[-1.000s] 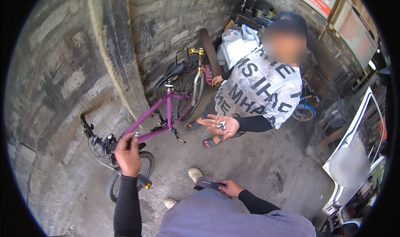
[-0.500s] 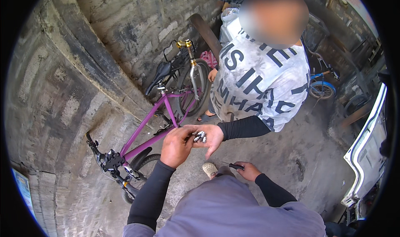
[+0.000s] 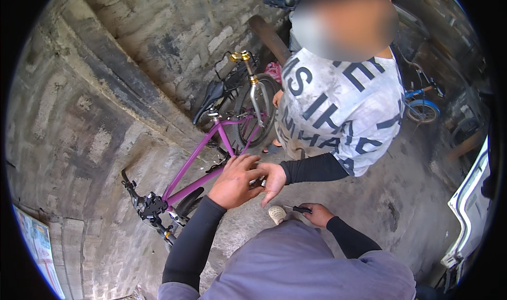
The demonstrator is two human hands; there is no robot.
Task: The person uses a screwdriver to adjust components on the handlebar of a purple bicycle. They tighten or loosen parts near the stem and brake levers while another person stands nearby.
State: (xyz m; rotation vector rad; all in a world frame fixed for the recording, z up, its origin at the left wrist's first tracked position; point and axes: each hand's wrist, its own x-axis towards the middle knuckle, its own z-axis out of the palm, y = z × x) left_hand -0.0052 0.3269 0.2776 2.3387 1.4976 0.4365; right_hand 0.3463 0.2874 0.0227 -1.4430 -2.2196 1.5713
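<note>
My left hand [image 3: 237, 181] hovers over and touches the co-worker's cupped palm [image 3: 273, 179], its fingers curved and spread apart. Small silvery pieces [image 3: 259, 182] lie in that palm, mostly covered; my thumb tip is hidden. Lower right, my right hand [image 3: 318, 214] grips a black-handled tool [image 3: 302, 210] with a thin metal tip, near my waist. The co-worker [image 3: 338, 110], in a printed white shirt and black arm sleeve, stands facing me.
A purple bicycle [image 3: 187, 170] stands at the left, beside another with a silver fork [image 3: 256, 99] along the block wall [image 3: 105, 89]. A small blue bicycle [image 3: 422, 107] is at the back right, a white panel [image 3: 470, 205] at right, a leaning post [image 3: 269, 39] behind.
My left hand moved right from the bicycle to the co-worker's palm, then its fingers lifted and spread over the pieces. My right hand shifted right, still gripping the tool.
</note>
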